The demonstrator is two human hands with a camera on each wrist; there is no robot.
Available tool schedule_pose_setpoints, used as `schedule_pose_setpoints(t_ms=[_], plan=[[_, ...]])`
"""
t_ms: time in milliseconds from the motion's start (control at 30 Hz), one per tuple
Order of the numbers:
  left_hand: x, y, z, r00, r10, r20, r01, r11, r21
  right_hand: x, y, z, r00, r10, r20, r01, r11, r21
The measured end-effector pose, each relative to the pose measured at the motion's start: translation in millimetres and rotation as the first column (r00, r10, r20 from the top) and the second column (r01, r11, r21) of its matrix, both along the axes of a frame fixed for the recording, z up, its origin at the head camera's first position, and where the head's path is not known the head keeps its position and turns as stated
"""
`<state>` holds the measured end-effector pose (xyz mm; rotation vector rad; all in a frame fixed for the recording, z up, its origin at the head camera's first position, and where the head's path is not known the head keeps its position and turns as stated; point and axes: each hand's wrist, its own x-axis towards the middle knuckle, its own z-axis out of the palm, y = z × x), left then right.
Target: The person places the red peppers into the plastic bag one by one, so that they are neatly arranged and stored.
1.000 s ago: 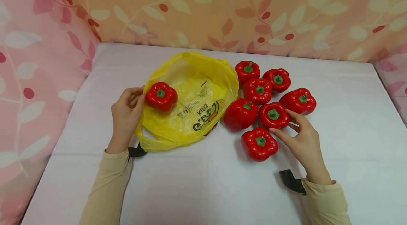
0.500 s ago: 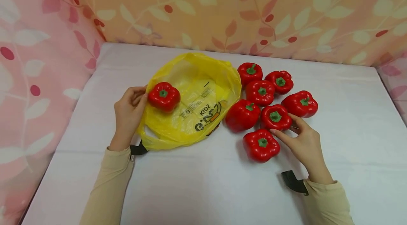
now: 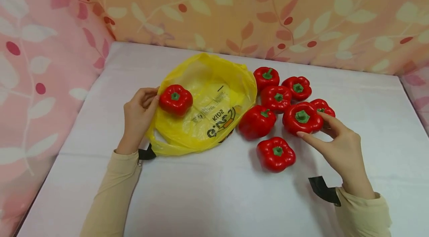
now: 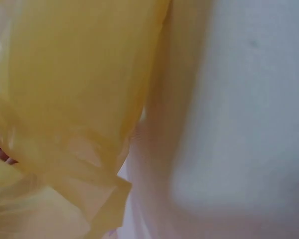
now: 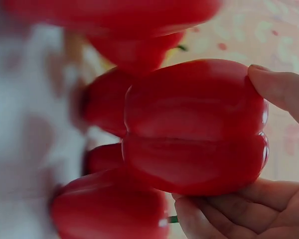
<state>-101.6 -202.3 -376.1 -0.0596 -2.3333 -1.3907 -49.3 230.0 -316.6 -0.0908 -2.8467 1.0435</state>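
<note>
My right hand (image 3: 342, 149) grips a red bell pepper (image 3: 302, 118) between thumb and fingers. It hangs above the table, partly covering a bell pepper (image 3: 323, 106) behind it. The right wrist view shows the held bell pepper (image 5: 194, 129) side-on, the thumb on one side and the fingers on the other. At the left, my left hand (image 3: 138, 118) pinches the rim of a yellow plastic bag (image 3: 207, 112), its mouth spread wide; some of those fingers are hidden. One bell pepper (image 3: 175, 101) sits inside, close to that hand. Bag film (image 4: 74, 74) fills much of the left wrist view.
Right of the bag lie several more red bell peppers, among them one at the back (image 3: 266, 79), one touching the bag's side (image 3: 256, 123) and one nearest the front (image 3: 275, 155). A white cloth (image 3: 218, 192) covers the table. Patterned curtains (image 3: 201, 13) stand behind and at the sides.
My right hand has lifted a bell pepper up from the group and moved slightly right with it. The left hand keeps its hold on the bag. The head view has shifted a little.
</note>
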Motion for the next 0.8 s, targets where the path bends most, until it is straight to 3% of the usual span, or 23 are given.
schedule_pose_setpoints(t_ms=[133, 333, 567, 800], plan=[[0.3, -0.5, 0.0, 1.0, -0.007, 0.008, 0.007, 1.0, -0.001, 3.0, -8, 10.4, 0.994, -0.031, -0.109, 0.02, 0.995, -0.094], [1.7, -0.7, 1.0, 1.0, 0.002, 0.023, -0.002, 1.0, -0.003, 2.0, -28, 34.6, 0.966, 0.002, -0.258, -0.065, 0.969, -0.239], [4.3, 0.0, -0.8, 0.999, -0.01, 0.032, 0.01, 1.0, -0.003, 7.1, -57, 57.3, 0.966, 0.001, -0.259, -0.095, 0.932, -0.351], [5.7, 1.2, 0.9, 1.0, -0.015, 0.022, 0.015, 1.0, 0.001, 14.3, -89, 58.9, 0.974, -0.012, -0.224, -0.114, 0.833, -0.542]])
